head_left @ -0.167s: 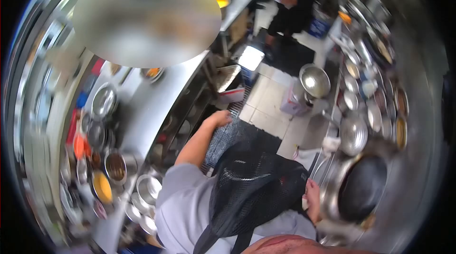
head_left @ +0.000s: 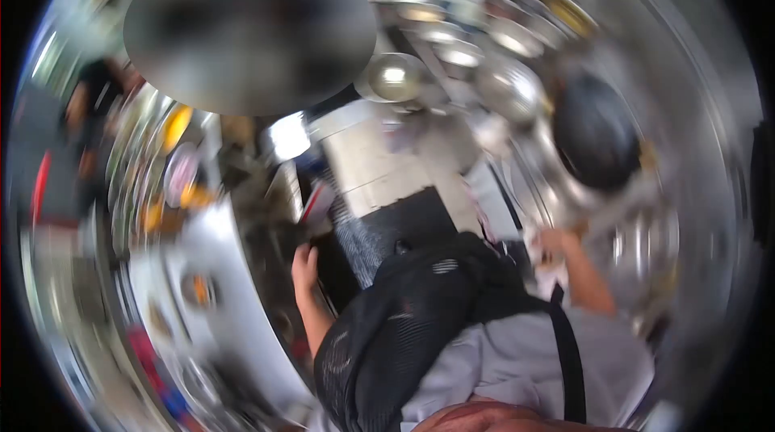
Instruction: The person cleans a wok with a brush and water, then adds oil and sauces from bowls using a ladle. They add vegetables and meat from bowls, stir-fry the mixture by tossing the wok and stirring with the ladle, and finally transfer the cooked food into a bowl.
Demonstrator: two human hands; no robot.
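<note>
My left hand (head_left: 304, 268) hangs beside the steel counter (head_left: 230, 278), low and near the shelving under it. Its fingers look slightly apart, with nothing visible in them, though motion blurs them. On the other side, my right hand (head_left: 557, 246) is closed around a crumpled white cloth (head_left: 551, 276) beside the stove's front edge. A large dark wok (head_left: 596, 133) sits on the stove beyond that hand. A perforated steel strainer (head_left: 510, 91) lies farther along.
Several bowls of ingredients, among them a white one (head_left: 517, 38), line the stove's back. A steel bowl (head_left: 393, 77) stands over the tiled floor (head_left: 375, 178). Black mats (head_left: 416, 214) lie ahead. A small bowl with orange food (head_left: 199, 291) sits on the left counter. Another person (head_left: 95, 101) appears blurred at far left.
The view has swung to the right, so the wok and bowls now lie farther forward. My right hand has come up and forward with the cloth. My left hand has moved lower beside the counter.
</note>
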